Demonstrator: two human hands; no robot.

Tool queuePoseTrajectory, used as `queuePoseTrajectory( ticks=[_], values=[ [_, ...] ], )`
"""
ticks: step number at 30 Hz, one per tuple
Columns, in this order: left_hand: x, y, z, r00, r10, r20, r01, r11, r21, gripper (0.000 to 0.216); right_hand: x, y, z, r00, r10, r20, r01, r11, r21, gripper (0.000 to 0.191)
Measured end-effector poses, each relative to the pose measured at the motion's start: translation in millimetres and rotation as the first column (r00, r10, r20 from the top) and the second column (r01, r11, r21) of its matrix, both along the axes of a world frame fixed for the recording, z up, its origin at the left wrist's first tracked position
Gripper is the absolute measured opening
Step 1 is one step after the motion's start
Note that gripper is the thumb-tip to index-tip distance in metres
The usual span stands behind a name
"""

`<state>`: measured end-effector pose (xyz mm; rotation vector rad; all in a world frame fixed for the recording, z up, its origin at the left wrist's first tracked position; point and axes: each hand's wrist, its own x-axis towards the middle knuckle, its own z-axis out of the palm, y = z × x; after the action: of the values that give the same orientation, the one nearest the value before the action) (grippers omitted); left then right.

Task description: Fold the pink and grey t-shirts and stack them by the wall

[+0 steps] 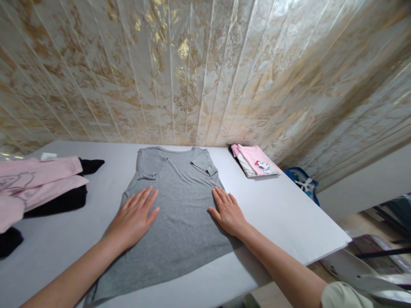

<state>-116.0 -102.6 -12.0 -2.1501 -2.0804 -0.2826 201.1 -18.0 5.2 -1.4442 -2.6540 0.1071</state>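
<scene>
White table [282, 209] against a marbled wall [205, 68]: grey shirt [183, 222] lies flat, sleeves folded in. Left hand [133, 220] and right hand [228, 211] press it, palms open.

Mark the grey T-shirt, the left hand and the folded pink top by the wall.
grey T-shirt [184, 222]: head view, bare fabric at mid-chest.
left hand [135, 219]: head view, back of the hand, flat on the shirt.
folded pink top [253, 159]: head view, upper pink face of the fold.
</scene>
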Motion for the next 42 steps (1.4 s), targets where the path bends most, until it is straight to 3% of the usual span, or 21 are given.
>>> queuePoseTrajectory(
  ticks=[13, 24, 27, 30, 34, 38, 42],
  values=[
    [-18, -36, -10.2, 0.999, -0.048, -0.014, 0.049, 0.995, 0.081, 0.062, 34, -13, -1.7, 0.993, -0.096, 0.064, 0.096, 0.995, 0.0, 0.061],
    [-9, -84, 1.7, 1.0, 0.013, -0.01, -0.013, 1.0, -0.006, 0.061, 46, -14, -14.9, 0.996, -0.066, 0.066, 0.061, 0.995, 0.08, 0.055],
    [-6, -89, 7.2, 1.0, 0.025, 0.005, -0.025, 1.0, -0.003, 0.061, 41, -10, -9.1, 0.994, -0.078, 0.082, 0.073, 0.995, 0.061, 0.055],
    [6, -70, 24.6, 0.999, -0.031, 0.04, 0.031, 1.0, -0.003, 0.062, 17, 2, 5.7, 0.996, -0.055, 0.069, 0.052, 0.998, 0.045, 0.055],
    [21, -11, 45.5, 0.99, -0.117, 0.075, 0.117, 0.993, 0.006, 0.064, -32, 25, 19.2, 0.999, 0.032, 0.002, -0.032, 0.999, 0.043, 0.059],
    [13, 33, 31.7, 0.991, -0.074, 0.11, 0.081, 0.995, -0.061, 0.064, -58, 40, 9.2, 0.999, 0.015, -0.031, -0.015, 1.0, 0.006, 0.062],
    [1, 37, 10.0, 0.993, -0.055, 0.101, 0.062, 0.996, -0.07, 0.067, -55, 40, -6.1, 0.997, 0.032, -0.068, -0.031, 0.999, 0.013, 0.065]
  ],
)
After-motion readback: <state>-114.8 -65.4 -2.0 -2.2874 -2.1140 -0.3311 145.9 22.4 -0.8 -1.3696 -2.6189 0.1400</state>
